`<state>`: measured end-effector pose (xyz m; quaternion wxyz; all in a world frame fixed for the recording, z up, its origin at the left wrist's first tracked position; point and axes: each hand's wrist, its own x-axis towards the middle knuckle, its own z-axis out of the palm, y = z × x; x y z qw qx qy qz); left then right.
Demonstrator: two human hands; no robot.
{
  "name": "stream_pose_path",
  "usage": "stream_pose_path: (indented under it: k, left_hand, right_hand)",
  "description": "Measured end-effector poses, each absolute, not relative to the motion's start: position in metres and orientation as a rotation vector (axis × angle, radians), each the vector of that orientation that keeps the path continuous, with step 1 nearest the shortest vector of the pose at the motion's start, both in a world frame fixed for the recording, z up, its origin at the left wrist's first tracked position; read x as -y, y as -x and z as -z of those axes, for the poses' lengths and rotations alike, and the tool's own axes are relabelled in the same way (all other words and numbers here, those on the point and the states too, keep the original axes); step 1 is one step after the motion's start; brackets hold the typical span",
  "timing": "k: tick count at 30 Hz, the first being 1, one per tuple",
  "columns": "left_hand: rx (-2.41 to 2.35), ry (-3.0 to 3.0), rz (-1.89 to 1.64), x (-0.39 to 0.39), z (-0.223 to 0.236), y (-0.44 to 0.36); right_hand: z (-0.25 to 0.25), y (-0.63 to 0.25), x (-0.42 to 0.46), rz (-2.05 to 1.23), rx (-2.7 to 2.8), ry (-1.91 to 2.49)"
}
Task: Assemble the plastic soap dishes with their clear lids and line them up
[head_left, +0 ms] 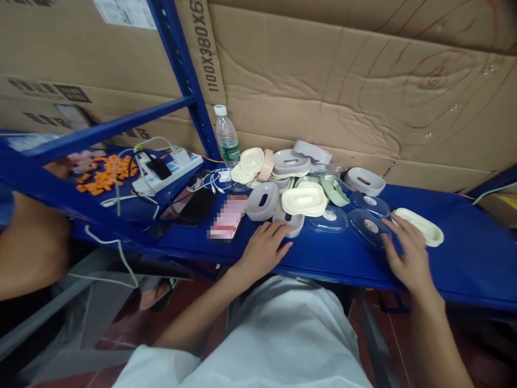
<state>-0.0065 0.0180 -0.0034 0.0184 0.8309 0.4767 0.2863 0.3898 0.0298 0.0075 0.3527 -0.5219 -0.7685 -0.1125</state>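
My left hand (264, 248) is at the front of the pile, fingers stretched out and thumb apart. Its fingertips lie at the near edge of a light grey oval piece (298, 225); whether they press on it I cannot tell. Over to the right, my right hand (410, 258) is open with fingers spread, between a clear oval lid (365, 227) and a cream oval tray (432, 234). Two more clear lids, one (333, 222) nearer the pile, lie close by. A cream oval piece (305, 198) rests on top of the grey ones, beside a pale green piece (336, 191).
A phone (229, 218) lies left of the pile, with a water bottle (227, 137) behind it. Blue rack posts (183, 70) and a power strip (155, 180) with cables stand left, by orange pieces (111, 172). Another person's arm (34, 248) is at far left.
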Motion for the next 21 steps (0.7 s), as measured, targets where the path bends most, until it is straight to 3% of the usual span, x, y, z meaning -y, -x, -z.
stream_pose_path:
  k: [7,15,21]
  left_hand:
    - [-1.343,-2.595,-0.989,-0.01,0.002,0.013]
    - [-1.477,-2.557,-1.082,-0.015,0.01,0.014]
    - [-1.408,-2.609,-1.0,-0.012,0.008,0.015]
  right_hand:
    - [-0.038,-0.271,-0.075,0.131,2.511,1.018]
    - [-0.043,-0.27,-0.114,0.103,2.39,0.934]
    - [-0.044,-0.289,-0.063,0.313,2.131,0.928]
